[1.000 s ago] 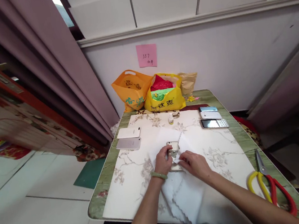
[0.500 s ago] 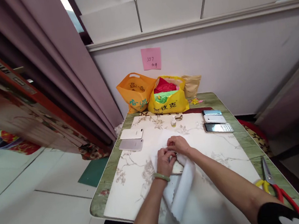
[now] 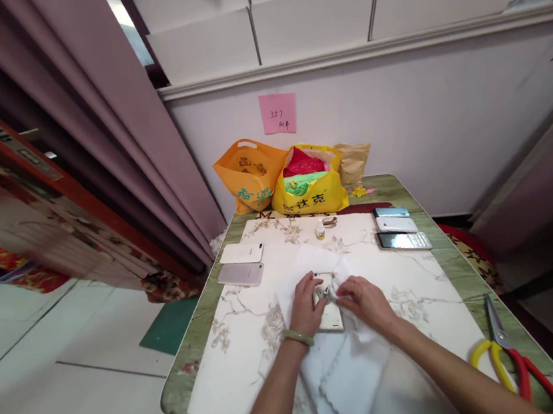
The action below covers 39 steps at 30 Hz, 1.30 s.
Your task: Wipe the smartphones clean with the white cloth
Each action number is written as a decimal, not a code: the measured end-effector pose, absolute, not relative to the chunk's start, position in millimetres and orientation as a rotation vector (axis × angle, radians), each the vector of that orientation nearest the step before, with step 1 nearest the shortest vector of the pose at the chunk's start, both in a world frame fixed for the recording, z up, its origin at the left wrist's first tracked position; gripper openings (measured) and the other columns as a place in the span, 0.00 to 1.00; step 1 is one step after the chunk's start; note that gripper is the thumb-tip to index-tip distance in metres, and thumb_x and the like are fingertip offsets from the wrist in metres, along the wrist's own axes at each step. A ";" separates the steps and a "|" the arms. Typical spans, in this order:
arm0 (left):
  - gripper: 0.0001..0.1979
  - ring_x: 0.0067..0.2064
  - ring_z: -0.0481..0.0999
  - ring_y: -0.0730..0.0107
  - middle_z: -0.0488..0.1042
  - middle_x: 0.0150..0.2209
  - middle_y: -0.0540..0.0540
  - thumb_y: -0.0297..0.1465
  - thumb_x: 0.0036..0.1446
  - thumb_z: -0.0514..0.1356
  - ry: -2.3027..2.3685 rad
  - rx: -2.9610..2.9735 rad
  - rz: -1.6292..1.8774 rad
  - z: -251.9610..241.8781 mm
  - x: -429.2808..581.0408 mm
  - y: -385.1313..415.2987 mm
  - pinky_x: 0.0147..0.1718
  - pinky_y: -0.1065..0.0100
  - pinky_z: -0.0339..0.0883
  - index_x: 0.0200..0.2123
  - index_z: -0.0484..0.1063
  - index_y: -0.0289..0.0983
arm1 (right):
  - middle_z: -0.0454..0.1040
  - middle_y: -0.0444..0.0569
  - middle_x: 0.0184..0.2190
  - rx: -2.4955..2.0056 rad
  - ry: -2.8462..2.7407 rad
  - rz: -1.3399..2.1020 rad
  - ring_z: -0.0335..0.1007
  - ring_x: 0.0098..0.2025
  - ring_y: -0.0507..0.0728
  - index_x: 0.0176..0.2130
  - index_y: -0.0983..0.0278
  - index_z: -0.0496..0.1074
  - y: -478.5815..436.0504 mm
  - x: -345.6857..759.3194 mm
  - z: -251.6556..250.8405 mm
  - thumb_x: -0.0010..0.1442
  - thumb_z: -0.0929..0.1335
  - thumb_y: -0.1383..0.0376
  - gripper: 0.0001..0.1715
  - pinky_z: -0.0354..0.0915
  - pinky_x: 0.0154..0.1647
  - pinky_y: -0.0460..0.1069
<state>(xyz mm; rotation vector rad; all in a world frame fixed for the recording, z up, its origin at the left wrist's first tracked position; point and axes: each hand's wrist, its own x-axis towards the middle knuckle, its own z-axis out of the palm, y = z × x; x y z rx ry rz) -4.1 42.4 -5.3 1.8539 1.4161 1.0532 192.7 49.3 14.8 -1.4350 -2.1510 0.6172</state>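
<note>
A white phone point(image 3: 331, 320) lies back up on a pale white cloth point(image 3: 345, 376) in front of me. My left hand point(image 3: 305, 307) is curled along the phone's left edge, its thumb reaching onto the back and gripping it. A small shiny metal piece point(image 3: 324, 292) shows on the phone's back, its kind too small to tell. My right hand point(image 3: 366, 300) pinches a bunched fold of the cloth at the phone's right side, close to the metal piece.
Two phones point(image 3: 241, 275) lie to the left, several phones point(image 3: 403, 240) to the right. A small bottle point(image 3: 320, 230) stands ahead. Large scissors point(image 3: 499, 337) rest at the right edge. Behind are an orange bag point(image 3: 249, 190), a yellow bag point(image 3: 313, 201) and a brown paper bag point(image 3: 353, 162).
My right hand has moved right and toward me, drawing the cloth fold off the phone. The phone's back is now more exposed, while my left hand stays at its left side.
</note>
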 end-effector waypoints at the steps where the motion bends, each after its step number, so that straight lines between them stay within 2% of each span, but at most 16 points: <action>1: 0.19 0.62 0.61 0.57 0.63 0.60 0.41 0.24 0.51 0.61 1.422 1.855 1.038 -6.5 -4.2 42.8 0.61 0.51 0.56 0.48 0.71 0.41 | 0.74 0.44 0.33 -1.387 -2.213 0.631 0.69 0.39 0.57 0.34 0.57 0.75 42.1 193.3 17.5 0.59 0.69 0.60 0.04 0.60 0.39 0.49; 5: 0.14 0.60 0.64 0.56 0.65 0.58 0.41 0.27 0.51 0.63 1.437 1.839 1.040 -12.1 -2.9 44.8 0.59 0.51 0.59 0.43 0.75 0.41 | 0.75 0.43 0.32 -1.300 -2.380 0.649 0.70 0.37 0.56 0.34 0.56 0.76 25.2 191.8 23.9 0.58 0.70 0.60 0.03 0.58 0.41 0.50; 9: 0.12 0.60 0.65 0.59 0.65 0.58 0.42 0.24 0.57 0.56 1.409 1.824 1.081 -16.4 -0.9 45.8 0.59 0.52 0.59 0.39 0.78 0.42 | 0.74 0.45 0.31 -1.528 -2.269 0.529 0.69 0.34 0.55 0.35 0.59 0.74 36.8 188.7 21.0 0.62 0.66 0.60 0.07 0.57 0.34 0.48; 14: 0.12 0.59 0.65 0.58 0.66 0.56 0.41 0.24 0.55 0.58 1.441 1.813 1.104 -16.5 -1.2 45.8 0.59 0.51 0.59 0.42 0.74 0.40 | 0.73 0.44 0.31 -1.668 -2.143 0.531 0.69 0.32 0.53 0.34 0.59 0.74 70.1 183.0 22.9 0.61 0.67 0.60 0.07 0.54 0.29 0.46; 18: 0.22 0.59 0.65 0.56 0.62 0.58 0.38 0.25 0.51 0.61 1.483 1.722 1.186 -22.5 -2.5 47.9 0.55 0.52 0.65 0.51 0.65 0.38 | 0.74 0.46 0.32 -1.639 -2.098 0.544 0.69 0.33 0.53 0.32 0.60 0.75 94.5 161.0 29.6 0.61 0.68 0.60 0.08 0.56 0.31 0.46; 22: 0.33 0.63 0.60 0.54 0.58 0.61 0.36 0.27 0.51 0.61 1.478 1.692 1.187 -31.9 -4.0 50.9 0.56 0.51 0.64 0.60 0.56 0.40 | 0.76 0.41 0.32 -1.489 -2.187 0.661 0.71 0.33 0.51 0.32 0.56 0.77 113.8 136.1 28.7 0.56 0.72 0.61 0.02 0.58 0.32 0.44; 26: 0.37 0.64 0.58 0.53 0.55 0.64 0.36 0.28 0.52 0.62 1.482 1.648 1.181 -35.8 -4.2 51.0 0.57 0.51 0.64 0.63 0.52 0.41 | 0.76 0.41 0.30 -1.498 -2.189 0.668 0.70 0.31 0.51 0.33 0.57 0.77 124.2 139.8 20.9 0.57 0.72 0.60 0.04 0.58 0.31 0.44; 32: 0.33 0.64 0.59 0.55 0.55 0.65 0.37 0.27 0.52 0.61 1.490 1.639 1.177 -31.4 -3.6 49.3 0.57 0.53 0.64 0.61 0.58 0.40 | 0.73 0.48 0.34 -1.687 -2.091 0.416 0.68 0.35 0.55 0.36 0.61 0.73 109.4 169.8 10.4 0.64 0.65 0.61 0.09 0.55 0.33 0.47; 36: 0.28 0.62 0.62 0.56 0.65 0.60 0.41 0.26 0.53 0.60 1.482 1.774 1.096 -22.2 -4.5 48.9 0.60 0.49 0.58 0.59 0.63 0.41 | 0.73 0.50 0.37 -1.644 -2.156 0.316 0.66 0.42 0.57 0.37 0.61 0.74 86.3 179.6 9.5 0.66 0.64 0.63 0.10 0.55 0.41 0.49; 39: 0.23 0.62 0.61 0.57 0.70 0.57 0.44 0.26 0.56 0.58 1.447 1.881 1.023 -15.9 -4.1 48.8 0.62 0.46 0.54 0.56 0.68 0.42 | 0.74 0.48 0.35 -1.540 -2.272 0.279 0.67 0.41 0.57 0.36 0.59 0.75 74.8 188.0 12.1 0.66 0.64 0.62 0.10 0.53 0.43 0.50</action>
